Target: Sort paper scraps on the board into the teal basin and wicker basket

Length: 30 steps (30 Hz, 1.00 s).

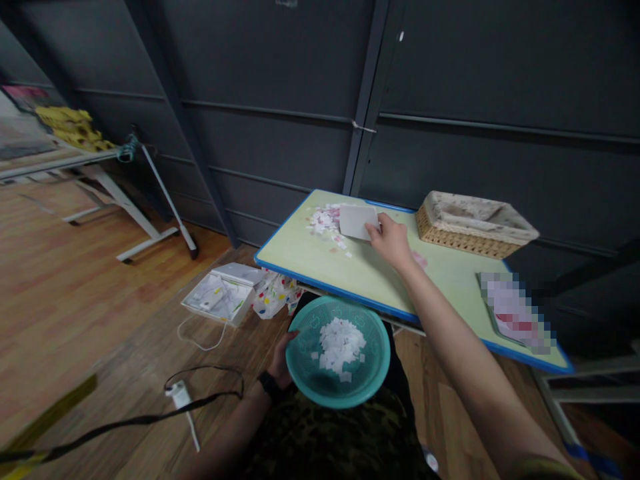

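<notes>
On the pale yellow-green table (300, 250) with a blue edge, my right hand (393, 241) grips a flat white rectangular card (357, 221) by its right end. The card is beside a heap of small white and pinkish paper pieces (325, 219), and a few loose ones lie in front of it. My left hand (283, 357) holds the left rim of a green plastic basket (377, 370), over my lap and below the table's front edge. White paper pieces (341, 341) are piled inside the basket.
A wicker basket with a cloth lining (465, 243) stands at the table's back right. A blurred-out flat item (515, 313) lies near the right end. On the floor at left are an opened white box (220, 297), a power strip (180, 395) and cables. Dark panels rise behind.
</notes>
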{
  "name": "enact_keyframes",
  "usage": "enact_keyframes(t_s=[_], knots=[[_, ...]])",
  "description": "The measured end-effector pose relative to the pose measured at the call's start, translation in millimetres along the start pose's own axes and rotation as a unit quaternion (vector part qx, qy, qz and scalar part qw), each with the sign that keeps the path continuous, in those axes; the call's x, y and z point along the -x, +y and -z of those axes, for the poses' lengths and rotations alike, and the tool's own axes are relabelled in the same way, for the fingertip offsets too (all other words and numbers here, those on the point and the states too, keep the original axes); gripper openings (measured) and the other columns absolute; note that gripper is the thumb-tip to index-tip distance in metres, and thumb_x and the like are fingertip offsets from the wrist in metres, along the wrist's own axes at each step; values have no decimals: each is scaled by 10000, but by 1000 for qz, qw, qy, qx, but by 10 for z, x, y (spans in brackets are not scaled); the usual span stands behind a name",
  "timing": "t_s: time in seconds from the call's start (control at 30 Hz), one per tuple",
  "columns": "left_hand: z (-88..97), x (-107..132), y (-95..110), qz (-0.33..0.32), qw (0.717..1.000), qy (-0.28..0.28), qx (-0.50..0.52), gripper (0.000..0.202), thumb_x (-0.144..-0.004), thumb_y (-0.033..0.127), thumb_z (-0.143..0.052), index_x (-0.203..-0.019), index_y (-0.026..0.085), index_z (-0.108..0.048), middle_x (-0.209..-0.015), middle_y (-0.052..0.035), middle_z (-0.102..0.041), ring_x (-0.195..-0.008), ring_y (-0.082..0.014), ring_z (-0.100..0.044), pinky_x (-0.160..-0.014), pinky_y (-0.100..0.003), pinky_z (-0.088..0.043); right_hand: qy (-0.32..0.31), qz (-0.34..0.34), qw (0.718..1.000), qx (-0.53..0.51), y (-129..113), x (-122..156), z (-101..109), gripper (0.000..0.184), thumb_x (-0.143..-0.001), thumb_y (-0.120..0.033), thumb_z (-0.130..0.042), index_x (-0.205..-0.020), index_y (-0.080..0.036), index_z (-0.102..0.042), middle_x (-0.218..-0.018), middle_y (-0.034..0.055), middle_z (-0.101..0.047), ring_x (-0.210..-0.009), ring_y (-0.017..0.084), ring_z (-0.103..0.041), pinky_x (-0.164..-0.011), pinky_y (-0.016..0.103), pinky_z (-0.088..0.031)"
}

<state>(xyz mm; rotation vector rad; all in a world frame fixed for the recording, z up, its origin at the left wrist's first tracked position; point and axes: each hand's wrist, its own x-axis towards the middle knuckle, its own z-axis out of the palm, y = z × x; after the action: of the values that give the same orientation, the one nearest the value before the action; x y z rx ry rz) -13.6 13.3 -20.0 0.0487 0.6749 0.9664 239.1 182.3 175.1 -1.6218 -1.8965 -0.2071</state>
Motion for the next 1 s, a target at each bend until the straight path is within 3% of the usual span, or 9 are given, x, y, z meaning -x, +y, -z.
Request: enact_keyframes(t_s=[0.1,0.23,0.43,0.53,0.73,0.9,1.0], knots=[[21,-19,-7,2,1000,-21,14,221,-752,242,-606,-923,109,-648,-823,-117,-731,-826,-290,-670,-821,-428,-470,-17,7,1000,15,-19,26,35,283,-860,-328,-407,-983,-139,-578,-836,139,-674,-703,265,-578,-621,309,-334],[14,-18,-11,-7,999,-28,22,162,-751,241,-606,-836,111,-650,-807,-120,-728,-816,-284,-669,-812,-416,-471,-43,16,998,43,54,52,243,236,-835,-337,-449,-896,-153,-583,-774,125,-655,-694,256,-562,-612,303,-323],[-81,32,-6,6,1000,-16,6,218,-764,244,-589,-920,100,-637,-809,-116,-722,-811,-277,-668,-809,-414,-475,-36,-1,999,34,236,138,504,203,-789,-353,-492,-776,-167,-573,-672,85,-611,-593,208,-516,-539,283,-290],[-93,39,-5,-2,1000,1,-5,215,-760,253,-592,-901,98,-634,-804,-122,-721,-813,-285,-666,-805,-422,-479,-38,-12,999,-29,291,206,513,233,-774,-395,-512,-728,-174,-570,-603,54,-585,-551,183,-501,-521,273,-311],[-67,23,-6,-6,1000,15,-9,179,-753,244,-597,-865,111,-638,-761,-108,-722,-817,-285,-669,-806,-422,-480,28,-101,981,-166,443,320,419,326,-753,-439,-542,-890,-151,-612,-702,63,-650,-568,193,-577,-515,295,-421],[-66,26,-4,-13,1000,-4,1,116,-748,232,-601,-720,124,-633,-716,-101,-720,-799,-279,-671,-814,-415,-476,-18,-112,975,-192,522,411,382,338,-746,-451,-559,-904,-156,-603,-688,52,-645,-531,200,-594,-488,323,-467],[-79,36,2,-10,1000,-6,-2,133,-755,230,-595,-795,115,-648,-752,-105,-726,-798,-274,-674,-823,-416,-472,-52,-105,966,-231,528,438,392,339,-740,-467,-570,-883,-160,-593,-684,46,-636,-529,205,-601,-459,322,-473]])
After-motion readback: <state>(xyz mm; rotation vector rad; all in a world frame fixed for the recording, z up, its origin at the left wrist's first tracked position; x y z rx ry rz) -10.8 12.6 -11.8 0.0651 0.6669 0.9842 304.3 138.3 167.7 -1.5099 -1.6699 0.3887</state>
